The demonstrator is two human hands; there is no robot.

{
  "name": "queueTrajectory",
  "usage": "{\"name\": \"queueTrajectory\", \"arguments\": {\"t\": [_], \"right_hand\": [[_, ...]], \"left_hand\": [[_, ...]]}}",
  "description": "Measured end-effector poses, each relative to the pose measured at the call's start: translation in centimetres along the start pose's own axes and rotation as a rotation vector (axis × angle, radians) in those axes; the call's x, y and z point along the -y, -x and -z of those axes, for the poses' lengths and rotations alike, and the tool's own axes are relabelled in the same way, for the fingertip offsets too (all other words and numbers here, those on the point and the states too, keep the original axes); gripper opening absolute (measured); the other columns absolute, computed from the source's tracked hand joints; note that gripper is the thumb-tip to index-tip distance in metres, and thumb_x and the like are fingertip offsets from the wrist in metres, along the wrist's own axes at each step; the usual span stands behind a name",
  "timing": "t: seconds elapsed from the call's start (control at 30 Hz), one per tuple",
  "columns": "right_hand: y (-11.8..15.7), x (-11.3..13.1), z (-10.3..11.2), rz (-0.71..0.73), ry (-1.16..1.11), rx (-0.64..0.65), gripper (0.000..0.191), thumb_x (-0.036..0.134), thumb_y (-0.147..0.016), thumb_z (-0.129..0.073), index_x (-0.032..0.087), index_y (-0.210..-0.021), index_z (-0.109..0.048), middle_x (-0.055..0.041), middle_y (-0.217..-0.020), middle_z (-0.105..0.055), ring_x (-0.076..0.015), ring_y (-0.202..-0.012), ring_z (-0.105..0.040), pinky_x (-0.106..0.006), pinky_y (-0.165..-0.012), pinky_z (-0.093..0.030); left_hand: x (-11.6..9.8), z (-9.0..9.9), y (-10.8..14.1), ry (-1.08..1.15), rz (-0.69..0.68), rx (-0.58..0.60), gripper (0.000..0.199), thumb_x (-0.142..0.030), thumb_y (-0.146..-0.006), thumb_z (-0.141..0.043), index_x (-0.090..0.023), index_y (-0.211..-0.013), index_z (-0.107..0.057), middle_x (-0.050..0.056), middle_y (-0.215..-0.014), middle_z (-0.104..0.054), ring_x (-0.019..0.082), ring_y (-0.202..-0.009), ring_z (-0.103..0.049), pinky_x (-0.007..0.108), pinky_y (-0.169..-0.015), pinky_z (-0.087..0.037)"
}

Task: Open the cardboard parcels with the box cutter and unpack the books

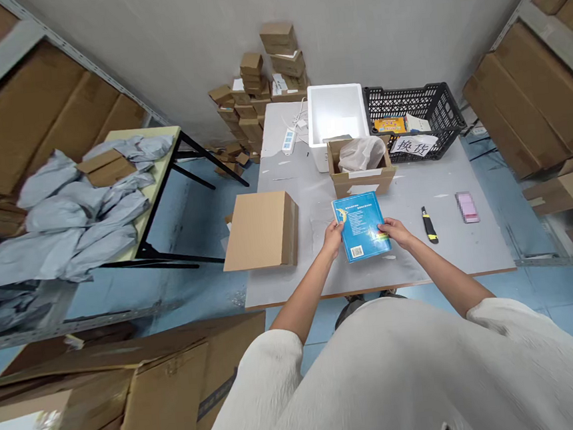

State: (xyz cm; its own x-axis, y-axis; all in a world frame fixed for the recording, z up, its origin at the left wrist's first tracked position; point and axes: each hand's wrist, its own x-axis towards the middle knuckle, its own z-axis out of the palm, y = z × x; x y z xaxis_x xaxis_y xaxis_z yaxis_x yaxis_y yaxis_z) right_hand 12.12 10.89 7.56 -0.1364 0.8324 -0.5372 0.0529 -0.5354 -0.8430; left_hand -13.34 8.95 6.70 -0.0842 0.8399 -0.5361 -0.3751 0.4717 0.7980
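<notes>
A blue book (362, 227) with white text and a barcode is held over the grey table (322, 282). My left hand (333, 237) grips its left edge, and my right hand (394, 229) grips its right edge. Just beyond the book stands an open cardboard box (357, 185) with a clear plastic bag (361, 153) in it. A closed cardboard box (258, 231) sits at the table's left edge. To the right of my right hand lie a black and yellow utility knife (428, 224) and a pink item (467, 207).
A white bin (335, 97) and a black crate (446, 121) with items stand at the table's back. A power strip (288, 141) lies left of the bin. Grey parcels (60, 215) cover a side table. Large cartons (176, 385) stand at lower left.
</notes>
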Motion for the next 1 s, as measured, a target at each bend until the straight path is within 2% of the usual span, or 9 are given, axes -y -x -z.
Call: {"name": "queueTrajectory", "arguments": {"t": [0.13,0.2,0.33,0.43,0.5,0.57,0.77,0.9,1.0], "right_hand": [[0.7,0.9,-0.5,0.055,-0.072,-0.003,0.056,0.056,-0.06,-0.099,0.024,-0.094,-0.067,-0.0017,-0.084,-0.081,-0.0229,-0.076,-0.075,-0.033,-0.071,-0.061],[0.9,1.5,-0.7,0.096,-0.059,-0.015,0.061,0.06,-0.058,-0.098,0.025,-0.097,-0.067,-0.0015,-0.083,-0.08,-0.0235,-0.074,-0.075,-0.034,-0.069,-0.061],[1.0,2.4,-1.5,0.199,0.041,-0.037,0.058,0.064,-0.067,-0.092,0.025,-0.101,-0.067,-0.003,-0.086,-0.082,-0.0242,-0.076,-0.077,-0.035,-0.072,-0.062],[1.0,2.4,-2.6,0.3,0.211,-0.085,0.044,0.06,-0.079,-0.081,0.024,-0.1,-0.069,-0.0017,-0.084,-0.081,-0.0225,-0.076,-0.075,-0.034,-0.074,-0.061],[1.1,2.3,-3.4,0.366,0.376,-0.12,0.033,0.054,-0.087,-0.074,0.024,-0.102,-0.072,-0.001,-0.086,-0.082,-0.0221,-0.078,-0.075,-0.034,-0.077,-0.06],[1.6,2.2,-4.1,0.434,0.554,-0.135,0.026,0.047,-0.093,-0.069,0.025,-0.106,-0.077,-0.0014,-0.093,-0.083,-0.023,-0.083,-0.075,-0.035,-0.082,-0.06],[3.4,1.5,-5.5,0.585,0.966,-0.025,0.035,0.034,-0.103,-0.063,0.026,-0.131,-0.081,-0.0081,-0.105,-0.086,-0.0295,-0.102,-0.076,-0.039,-0.094,-0.058],[3.5,0.5,-6.0,0.667,0.993,0.131,0.036,0.035,-0.106,-0.062,0.026,-0.135,-0.081,-0.01,-0.132,-0.082,-0.0306,-0.119,-0.075,-0.044,-0.109,-0.056],[2.5,-0.1,-5.5,0.632,0.944,0.136,0.036,0.037,-0.107,-0.06,0.024,-0.133,-0.081,-0.0119,-0.143,-0.077,-0.0316,-0.133,-0.071,-0.048,-0.119,-0.052]], "left_hand": [[-0.4,0.1,-0.4,-0.019,0.033,-0.037,0.043,-0.055,-0.079,-0.092,-0.022,-0.094,-0.069,0.002,-0.083,-0.074,0.02,-0.076,-0.071,0.032,-0.074,-0.057],[-0.5,0.1,-0.6,-0.057,0.032,-0.072,0.038,-0.049,-0.081,-0.091,-0.022,-0.092,-0.067,0.003,-0.086,-0.075,0.021,-0.081,-0.072,0.034,-0.079,-0.058],[-0.6,-0.4,-0.5,-0.187,-0.045,-0.253,0.035,-0.034,-0.079,-0.09,-0.023,-0.105,-0.07,0.009,-0.12,-0.079,0.026,-0.115,-0.074,0.036,-0.095,-0.058],[-0.4,-1.7,0.4,-0.169,-0.032,-0.149,0.04,-0.036,-0.081,-0.09,-0.023,-0.114,-0.071,0.012,-0.136,-0.075,0.027,-0.123,-0.073,0.037,-0.096,-0.059],[-0.3,-2.8,1.2,-0.093,0.02,0.008,0.044,-0.043,-0.083,-0.09,-0.023,-0.117,-0.071,0.013,-0.134,-0.076,0.027,-0.118,-0.076,0.037,-0.093,-0.061],[-0.1,-3.8,1.9,-0.03,0.034,0.061,0.049,-0.049,-0.083,-0.092,-0.022,-0.118,-0.07,0.013,-0.132,-0.077,0.027,-0.112,-0.078,0.038,-0.091,-0.062],[0.0,-4.5,3.0,0.036,0.01,-0.068,0.05,-0.05,-0.084,-0.093,-0.022,-0.113,-0.063,0.007,-0.101,-0.079,0.024,-0.093,-0.081,0.04,-0.086,-0.065],[0.2,-3.4,2.9,0.044,0.032,-0.153,0.035,-0.036,-0.083,-0.087,-0.021,-0.106,-0.064,0.004,-0.091,-0.078,0.021,-0.083,-0.078,0.037,-0.081,-0.064],[0.0,-2.6,2.7,0.05,0.038,-0.188,0.028,-0.032,-0.08,-0.083,-0.021,-0.102,-0.068,0.002,-0.088,-0.078,0.021,-0.082,-0.077,0.036,-0.082,-0.063]]}}
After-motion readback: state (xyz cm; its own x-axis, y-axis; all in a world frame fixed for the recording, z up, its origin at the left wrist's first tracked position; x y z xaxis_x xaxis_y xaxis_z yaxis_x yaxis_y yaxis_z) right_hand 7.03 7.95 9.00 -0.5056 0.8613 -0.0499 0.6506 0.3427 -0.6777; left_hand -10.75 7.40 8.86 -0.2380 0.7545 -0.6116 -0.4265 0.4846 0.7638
